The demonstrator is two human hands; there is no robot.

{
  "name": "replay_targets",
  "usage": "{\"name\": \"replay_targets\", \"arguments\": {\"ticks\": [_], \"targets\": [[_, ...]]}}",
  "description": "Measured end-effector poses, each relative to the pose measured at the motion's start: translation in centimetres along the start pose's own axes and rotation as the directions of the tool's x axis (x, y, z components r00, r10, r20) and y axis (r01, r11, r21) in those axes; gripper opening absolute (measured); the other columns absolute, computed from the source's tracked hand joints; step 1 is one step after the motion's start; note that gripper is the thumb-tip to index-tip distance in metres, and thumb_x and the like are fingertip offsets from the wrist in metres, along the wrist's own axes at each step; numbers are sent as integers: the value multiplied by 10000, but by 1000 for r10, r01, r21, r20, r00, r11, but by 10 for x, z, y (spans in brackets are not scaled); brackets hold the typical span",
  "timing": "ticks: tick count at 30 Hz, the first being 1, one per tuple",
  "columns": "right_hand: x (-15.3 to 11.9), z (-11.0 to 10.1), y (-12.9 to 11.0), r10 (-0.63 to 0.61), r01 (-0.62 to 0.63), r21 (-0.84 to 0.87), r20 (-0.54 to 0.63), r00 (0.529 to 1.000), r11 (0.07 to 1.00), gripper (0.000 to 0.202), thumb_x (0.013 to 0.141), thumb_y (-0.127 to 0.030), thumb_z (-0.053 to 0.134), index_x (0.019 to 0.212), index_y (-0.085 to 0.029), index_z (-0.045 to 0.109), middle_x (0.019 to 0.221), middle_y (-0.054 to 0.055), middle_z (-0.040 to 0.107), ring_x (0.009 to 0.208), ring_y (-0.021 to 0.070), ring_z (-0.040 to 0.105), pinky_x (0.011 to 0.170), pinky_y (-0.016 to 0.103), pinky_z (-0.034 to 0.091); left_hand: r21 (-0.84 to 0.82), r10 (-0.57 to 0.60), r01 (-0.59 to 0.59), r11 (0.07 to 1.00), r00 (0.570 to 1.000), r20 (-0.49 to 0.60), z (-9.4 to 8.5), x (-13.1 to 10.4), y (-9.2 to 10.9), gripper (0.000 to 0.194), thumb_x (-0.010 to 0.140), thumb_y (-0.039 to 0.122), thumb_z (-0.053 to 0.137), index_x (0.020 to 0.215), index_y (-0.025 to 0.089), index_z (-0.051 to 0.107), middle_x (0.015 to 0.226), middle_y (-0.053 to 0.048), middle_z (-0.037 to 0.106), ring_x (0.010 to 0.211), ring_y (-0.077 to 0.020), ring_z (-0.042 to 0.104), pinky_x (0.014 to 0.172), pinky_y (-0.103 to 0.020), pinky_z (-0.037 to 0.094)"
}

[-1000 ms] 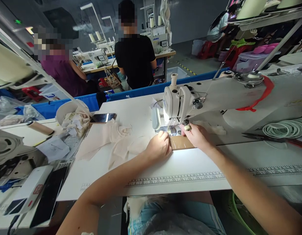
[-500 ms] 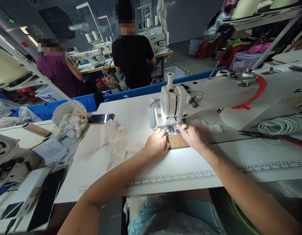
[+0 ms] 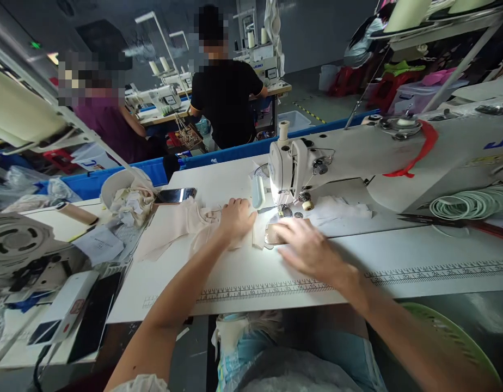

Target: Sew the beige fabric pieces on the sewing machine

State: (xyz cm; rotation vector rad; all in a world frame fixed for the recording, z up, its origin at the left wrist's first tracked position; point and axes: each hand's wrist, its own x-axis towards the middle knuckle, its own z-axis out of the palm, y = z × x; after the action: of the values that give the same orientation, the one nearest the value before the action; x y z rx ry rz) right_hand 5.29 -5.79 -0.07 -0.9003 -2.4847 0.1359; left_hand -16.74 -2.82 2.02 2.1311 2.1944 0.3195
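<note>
My left hand (image 3: 237,218) lies over the right edge of the thin beige cloth pieces (image 3: 165,234), thumb apart from its fingers. Just in front of the needle, my right hand (image 3: 307,245) reaches across with fingers stretched out and smeared by motion. Under its fingertips is a shiny brownish flat piece (image 3: 271,235), partly covered. A small pale cloth strip (image 3: 258,237) sits beside that piece, left of the needle. The white sewing machine head (image 3: 282,169) stands directly behind, its lamp lighting the needle area.
A phone (image 3: 176,195) and a cloth-filled bowl (image 3: 112,185) are at left. On the right lie dark-bladed scissors (image 3: 435,220) and a pale green cord coil (image 3: 459,207). A printed ruler (image 3: 251,293) runs along the front edge. Two people sit beyond the blue partition (image 3: 235,154).
My left hand has moved left from the needle area onto the beige cloth. My right hand has come nearer and leftward, its fingers now spread over the brownish piece. The view has shifted slightly.
</note>
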Motion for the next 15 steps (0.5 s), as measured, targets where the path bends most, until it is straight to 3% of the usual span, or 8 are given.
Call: {"name": "replay_targets", "arguments": {"ticks": [3, 5, 7, 9, 10, 12, 14, 15], "targets": [[-6, 12, -36, -232, 234, -18, 97, 968, 972, 826, 872, -682, 576, 1458, -106, 497, 1519, 200, 491, 1419, 363, 396, 1153, 550, 324, -61, -13, 23, 998, 989, 150, -5, -10, -10, 166, 906, 295, 513, 861, 189, 633, 835, -55, 682, 860, -248, 633, 781, -346, 466], [-14, 20, -52, -288, 288, 14, 118, 950, 958, 972, 783, -789, 602, 1456, -97, 488, 1444, 214, 549, 1359, 372, 444, 1134, 571, 334, -225, 52, -4, 974, 977, 208, -9, -24, -20, 172, 899, 304, 516, 802, 195, 606, 718, -4, 639, 715, -188, 594, 687, -294, 430], [-28, 23, -63, -311, 309, 45, 83, 947, 950, 739, 840, -658, 650, 1342, -120, 580, 1212, 174, 668, 1146, 323, 569, 1020, 521, 432, -418, 125, -2, 908, 955, 268, -16, -48, -38, 200, 888, 350, 550, 771, 191, 583, 607, 29, 560, 603, -147, 526, 599, -257, 387], [-48, 22, -73, -321, 318, 117, 0, 947, 941, 243, 948, -357, 604, 1083, -169, 677, 922, 88, 687, 883, 229, 595, 845, 402, 482, -578, 170, 74, 813, 919, 357, -27, -82, -64, 257, 887, 414, 581, 771, 185, 576, 527, 52, 481, 506, -114, 441, 528, -232, 346], [-60, 20, -76, -300, 302, 198, -40, 953, 933, 142, 969, -246, 549, 948, -188, 677, 812, 54, 659, 790, 192, 574, 768, 350, 472, -632, 181, 136, 763, 893, 411, -34, -104, -78, 288, 888, 447, 596, 779, 180, 578, 508, 59, 457, 473, -99, 405, 500, -221, 329], [-84, 16, -81, -172, 162, 470, -23, 985, 867, 242, 991, -198, 484, 798, -204, 629, 708, 19, 614, 692, 150, 546, 665, 286, 442, -678, 179, 271, 683, 838, 515, -47, -151, -104, 347, 878, 502, 634, 790, 171, 585, 507, 61, 445, 439, -78, 370, 463, -205, 303], [-109, 17, -81, 14, -163, 728, 206, 978, 666, 288, 1008, -342, 484, 793, -207, 619, 700, 13, 620, 655, 137, 557, 609, 261, 443, -674, 195, 363, 643, 774, 602, -55, -198, -122, 384, 870, 534, 655, 794, 160, 607, 531, 51, 462, 438, -72, 381, 450, -197, 296], [-122, 21, -79, 91, -348, 779, 355, 930, 521, 325, 997, -436, 494, 804, -209, 626, 700, 13, 628, 639, 140, 565, 587, 259, 449, -659, 201, 395, 640, 742, 640, -55, -218, -128, 390, 875, 538, 654, 803, 157, 623, 540, 45, 471, 443, -73, 392, 452, -196, 300]]}}
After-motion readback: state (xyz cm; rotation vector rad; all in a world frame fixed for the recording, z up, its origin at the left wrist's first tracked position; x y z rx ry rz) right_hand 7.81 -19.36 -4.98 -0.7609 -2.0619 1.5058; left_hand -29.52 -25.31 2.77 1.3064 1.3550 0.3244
